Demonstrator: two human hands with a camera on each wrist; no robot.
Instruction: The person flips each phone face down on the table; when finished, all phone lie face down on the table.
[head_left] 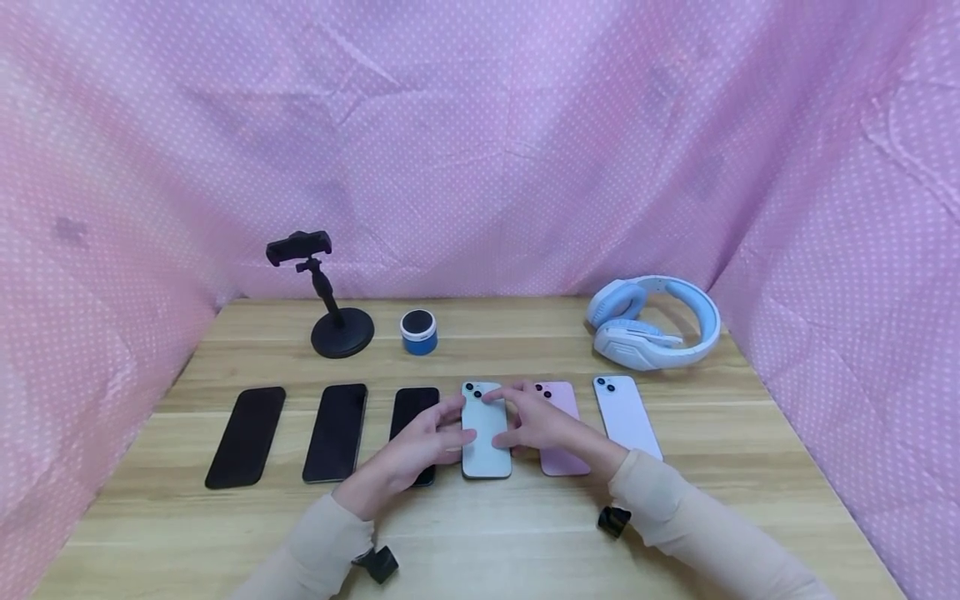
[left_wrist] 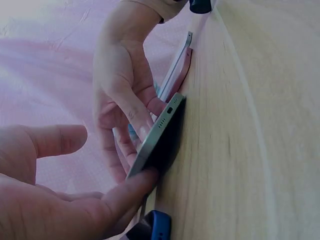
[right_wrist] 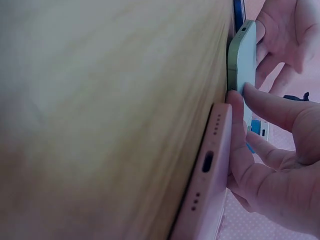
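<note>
A pale green smartphone [head_left: 486, 433] lies back up on the wooden table, its two camera lenses at the far end. My right hand [head_left: 536, 419] pinches its right side, with the thumb on the back and a finger at the edge. At the left side, my left hand [head_left: 420, 446] touches the edge with its fingers; in the left wrist view its thumb [left_wrist: 62, 140] stands apart from the phone. The green phone [left_wrist: 157, 130] looks slightly tilted there, with its charging port showing. A black-screened phone [head_left: 410, 410] is partly hidden under my left hand, a pink phone [head_left: 561, 408] partly behind my right.
Two more dark phones, a left one [head_left: 246, 437] and a nearer one [head_left: 335, 433], lie at left. Right of the pink phone is a white phone [head_left: 627, 412]. Behind stand a black phone stand [head_left: 342, 332], a blue round speaker [head_left: 419, 333] and white-blue headphones [head_left: 652, 325].
</note>
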